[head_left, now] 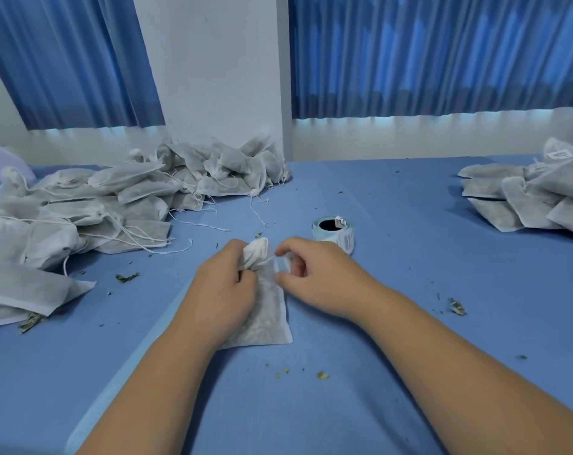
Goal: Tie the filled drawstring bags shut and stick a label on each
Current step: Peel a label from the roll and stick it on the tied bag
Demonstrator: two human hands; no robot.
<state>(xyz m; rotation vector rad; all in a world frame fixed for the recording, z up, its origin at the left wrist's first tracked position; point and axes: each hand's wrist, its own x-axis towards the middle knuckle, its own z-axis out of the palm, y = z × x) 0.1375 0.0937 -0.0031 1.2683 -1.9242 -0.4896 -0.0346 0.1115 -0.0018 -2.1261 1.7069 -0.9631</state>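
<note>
Lying left of the fingers: heap of bags (81,218), strings loose on the bench (409,323).
Left hand (224,290): fingers curled round the bunched neck of the bag (268,320).
Bag: flat on the bench, under and between both hands.
Right hand (317,280): fingers curled, pinching a white bit of the bag beside its neck.
Right of the fingers: roll of labels (332,236) near; pile of bags (524,195) well apart, one showing a label.
</note>
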